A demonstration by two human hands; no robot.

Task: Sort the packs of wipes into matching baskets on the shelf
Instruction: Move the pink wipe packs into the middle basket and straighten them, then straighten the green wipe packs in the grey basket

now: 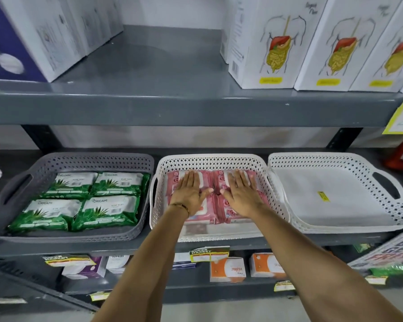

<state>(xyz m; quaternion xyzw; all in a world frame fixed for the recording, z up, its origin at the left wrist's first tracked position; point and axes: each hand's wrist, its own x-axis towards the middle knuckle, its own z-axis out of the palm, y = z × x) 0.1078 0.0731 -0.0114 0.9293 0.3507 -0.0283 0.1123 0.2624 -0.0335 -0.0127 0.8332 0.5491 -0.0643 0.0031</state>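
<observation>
Several pink packs of wipes (215, 209) lie flat in the middle white basket (209, 160). My left hand (189, 192) rests palm down on the left packs, fingers spread. My right hand (241, 195) lies flat on the right packs in the same way. Neither hand grips anything. Several green packs of wipes (86, 201) fill the grey basket (84, 159) to the left. A second white basket (335, 159) on the right holds nothing but a small yellow sticker (323, 196).
All three baskets sit side by side on a grey metal shelf (149, 246). White boxes (268, 43) stand on the shelf above. Orange and white boxes (227, 269) and price tags (208, 253) sit on the shelf below.
</observation>
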